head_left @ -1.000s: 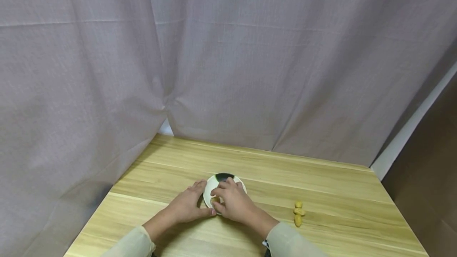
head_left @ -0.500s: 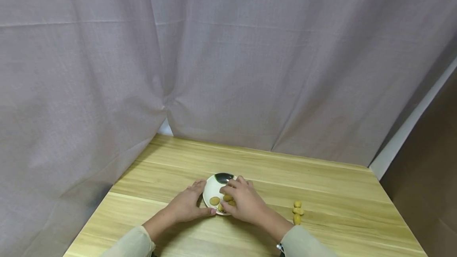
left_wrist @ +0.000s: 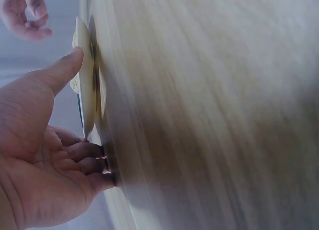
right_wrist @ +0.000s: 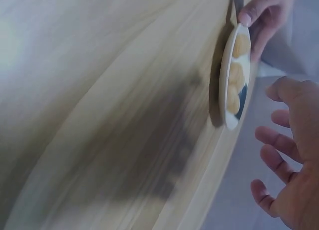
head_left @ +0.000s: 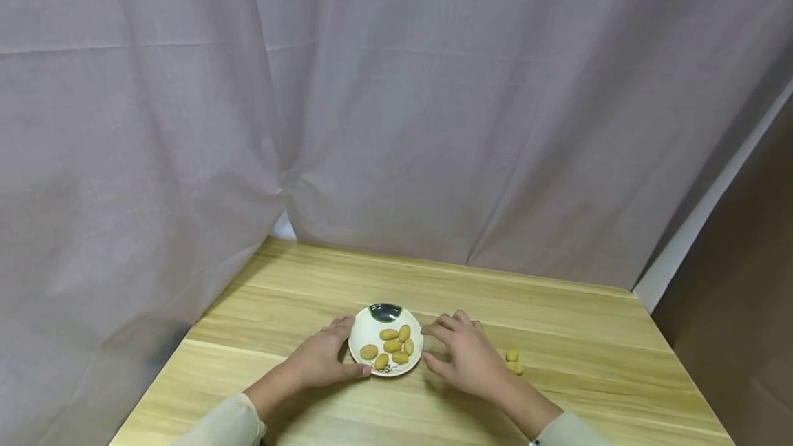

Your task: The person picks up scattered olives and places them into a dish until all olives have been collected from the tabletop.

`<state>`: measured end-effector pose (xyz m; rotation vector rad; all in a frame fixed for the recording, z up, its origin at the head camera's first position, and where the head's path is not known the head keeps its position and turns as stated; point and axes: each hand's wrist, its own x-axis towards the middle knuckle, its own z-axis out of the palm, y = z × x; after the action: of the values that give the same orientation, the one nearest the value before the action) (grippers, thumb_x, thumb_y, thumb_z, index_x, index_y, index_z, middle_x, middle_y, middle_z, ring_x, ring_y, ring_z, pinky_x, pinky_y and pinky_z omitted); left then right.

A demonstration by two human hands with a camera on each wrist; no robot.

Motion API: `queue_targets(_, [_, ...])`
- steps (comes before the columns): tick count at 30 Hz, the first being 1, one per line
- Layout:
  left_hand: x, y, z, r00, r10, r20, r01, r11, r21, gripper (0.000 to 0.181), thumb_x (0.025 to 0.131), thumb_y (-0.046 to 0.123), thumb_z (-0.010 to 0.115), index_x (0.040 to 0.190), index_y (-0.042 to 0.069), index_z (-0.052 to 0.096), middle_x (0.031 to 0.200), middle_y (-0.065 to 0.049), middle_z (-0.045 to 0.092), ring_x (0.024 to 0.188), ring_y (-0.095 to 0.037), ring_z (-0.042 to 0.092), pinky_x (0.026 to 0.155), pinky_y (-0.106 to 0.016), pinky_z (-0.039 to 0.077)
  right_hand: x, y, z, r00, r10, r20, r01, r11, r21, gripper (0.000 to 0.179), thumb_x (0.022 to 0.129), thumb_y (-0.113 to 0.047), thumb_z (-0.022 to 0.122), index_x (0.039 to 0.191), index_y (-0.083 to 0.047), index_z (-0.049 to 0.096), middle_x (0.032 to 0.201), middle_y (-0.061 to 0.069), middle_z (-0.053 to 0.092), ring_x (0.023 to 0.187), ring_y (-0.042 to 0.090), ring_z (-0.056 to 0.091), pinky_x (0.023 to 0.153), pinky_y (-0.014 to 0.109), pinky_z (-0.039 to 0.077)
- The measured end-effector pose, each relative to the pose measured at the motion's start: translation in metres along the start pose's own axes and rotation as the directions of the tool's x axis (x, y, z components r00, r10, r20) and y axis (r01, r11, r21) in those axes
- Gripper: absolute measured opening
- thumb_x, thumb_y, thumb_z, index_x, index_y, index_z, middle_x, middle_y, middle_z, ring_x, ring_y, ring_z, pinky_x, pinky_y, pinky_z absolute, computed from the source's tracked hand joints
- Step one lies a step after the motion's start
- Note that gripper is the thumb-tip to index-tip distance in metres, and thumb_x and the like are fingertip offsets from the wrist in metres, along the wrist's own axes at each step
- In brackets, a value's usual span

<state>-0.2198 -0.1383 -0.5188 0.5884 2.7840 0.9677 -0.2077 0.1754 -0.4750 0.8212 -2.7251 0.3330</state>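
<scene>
A small white round plate [head_left: 365, 331] with a dark patch at its far edge stands on the table. Several small oval yellow-brown pieces [head_left: 392, 345] lie on it. My left hand [head_left: 319, 356] holds the plate's left side, its thumb on the near rim and its fingers along the edge; the left wrist view shows the lower fingertips down at the tabletop. My right hand [head_left: 467, 356] is just right of the plate, above the table, fingers loosely bent and nothing between them. In the right wrist view its thumb and fingers [right_wrist: 281, 140] stand apart.
More yellow pieces [head_left: 513, 362] lie on the wooden table [head_left: 588, 336] to the right, partly hidden behind the right forearm. Grey cloth [head_left: 396, 122] hangs along the back and left sides. A brown panel [head_left: 731, 281] stands at the right.
My right hand has drawn back rightward from over the plate, its fingers loosening, and the oval pieces there have come into view. My left hand has stayed at the plate's left side.
</scene>
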Motion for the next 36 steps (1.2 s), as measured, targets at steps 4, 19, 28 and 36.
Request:
queue_targets(4, [-0.001,0.0,0.0,1.0,-0.001,-0.004,0.001,1.0,-0.002,0.119,0.086,0.059,0.09,0.168,-0.008,0.035,0.173,-0.03,0.041,0.163,-0.051,0.038,0.133,-0.069,0.034,-0.012,0.011,-0.008,0.999,0.031,-0.011,-0.031,1.0,0.002,0.037,0.091,-0.03,0.09,0.124,-0.017,0.081,0.118,-0.005,0.078,0.105,0.014,0.061,0.087,0.045,0.056])
queue_targets(19, [0.0,-0.003,0.003,1.0,-0.004,0.013,0.004,1.0,-0.01,0.119,0.088,0.059,0.089,0.169,-0.007,0.034,0.175,-0.029,0.039,0.164,-0.051,0.035,0.134,-0.069,0.032,-0.056,0.06,-0.028,0.993,0.107,-0.042,-0.108,0.993,-0.038,0.041,0.087,-0.027,0.095,0.124,-0.016,0.081,0.114,-0.004,0.078,0.098,0.01,0.058,0.08,0.041,0.054])
queue_targets(28, [0.001,-0.005,0.003,1.0,-0.001,0.016,0.001,1.0,-0.023,0.118,0.089,0.06,0.088,0.17,-0.006,0.033,0.176,-0.029,0.037,0.166,-0.049,0.034,0.135,-0.068,0.031,-0.07,0.084,-0.031,0.986,0.169,0.004,-0.168,0.984,-0.058,0.046,0.085,-0.025,0.096,0.126,-0.016,0.08,0.115,-0.003,0.077,0.096,0.01,0.055,0.074,0.033,0.049])
queue_targets(36, [0.001,-0.006,0.004,1.0,-0.016,0.015,0.016,1.0,-0.011,0.121,0.088,0.063,0.087,0.17,-0.007,0.032,0.176,-0.029,0.037,0.165,-0.049,0.035,0.134,-0.068,0.032,-0.077,0.099,-0.028,0.978,0.201,0.05,-0.197,0.978,-0.072,0.044,0.086,-0.026,0.095,0.126,-0.015,0.08,0.117,-0.002,0.078,0.097,0.012,0.057,0.072,0.038,0.052])
